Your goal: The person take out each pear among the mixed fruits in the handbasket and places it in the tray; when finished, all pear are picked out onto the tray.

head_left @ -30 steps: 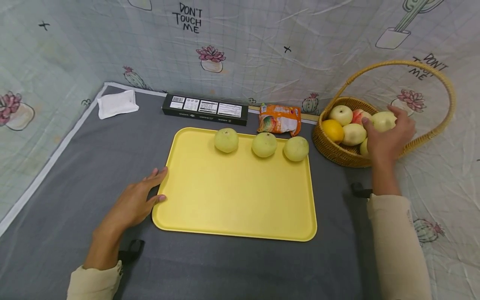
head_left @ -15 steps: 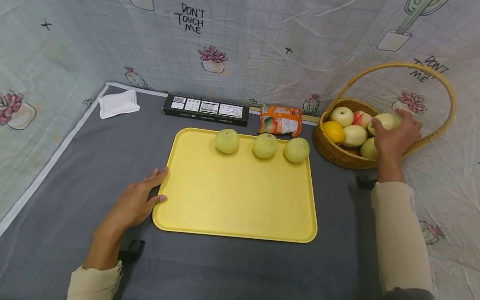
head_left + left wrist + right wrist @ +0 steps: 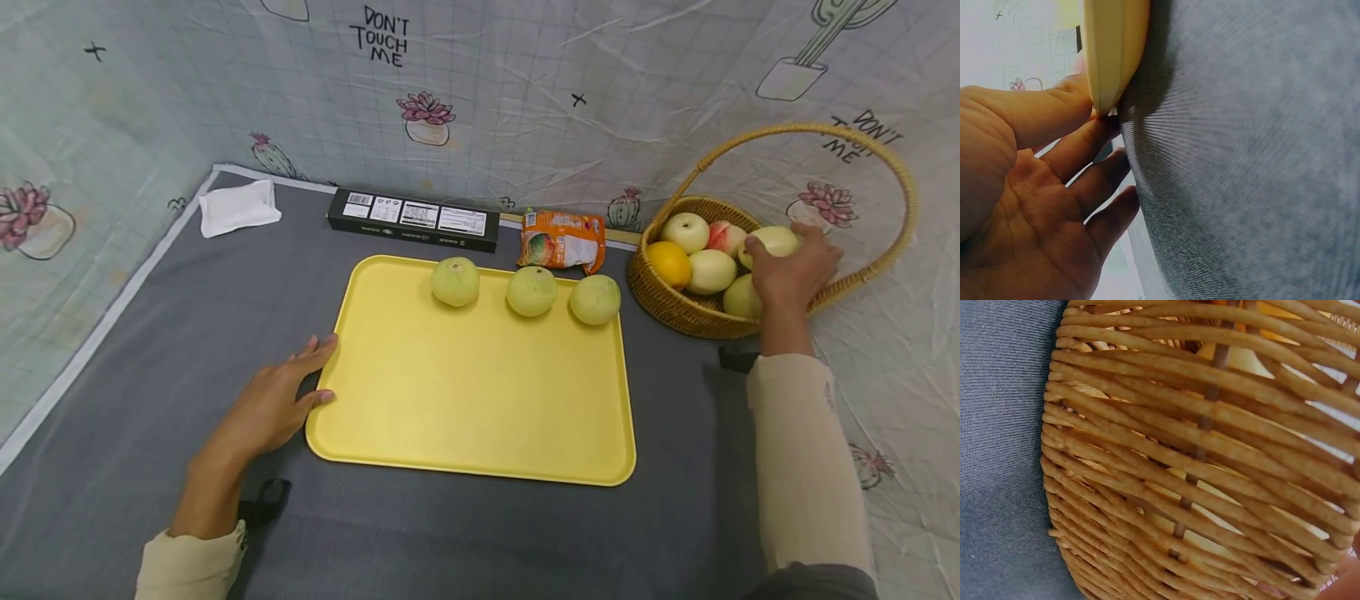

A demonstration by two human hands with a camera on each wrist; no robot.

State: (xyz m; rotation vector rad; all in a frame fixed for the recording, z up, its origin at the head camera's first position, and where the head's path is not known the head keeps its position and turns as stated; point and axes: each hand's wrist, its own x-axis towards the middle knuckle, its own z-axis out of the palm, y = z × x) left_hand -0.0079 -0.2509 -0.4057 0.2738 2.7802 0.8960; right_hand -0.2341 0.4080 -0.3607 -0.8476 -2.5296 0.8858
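In the head view, my left hand (image 3: 270, 408) rests on the left edge of a yellow tray (image 3: 480, 400), thumb and index fingertip touching its rim. The left wrist view shows the thumb against the rim (image 3: 1107, 56) and the other fingers loosely extended beside it. My right hand (image 3: 795, 271) reaches into a wicker basket (image 3: 675, 308), its thumb and fingers around a pale yellow-green fruit (image 3: 776, 242). Basket weave (image 3: 1197, 450) fills the right wrist view and hides most of that hand. Three round pale-green fruits (image 3: 455, 282) lie along the tray's far edge.
Other fruits share the basket, among them an orange (image 3: 670, 264) and a red-and-white one (image 3: 726, 238). The basket's tall handle (image 3: 795, 129) arches above. Behind the tray lie a black box (image 3: 412, 219) and an orange packet (image 3: 562, 240); a white pouch (image 3: 238, 208) lies far left.
My right hand has shifted slightly right within the basket, uncovering more of the fruit at its front. The left hand and the tray have stayed in place.
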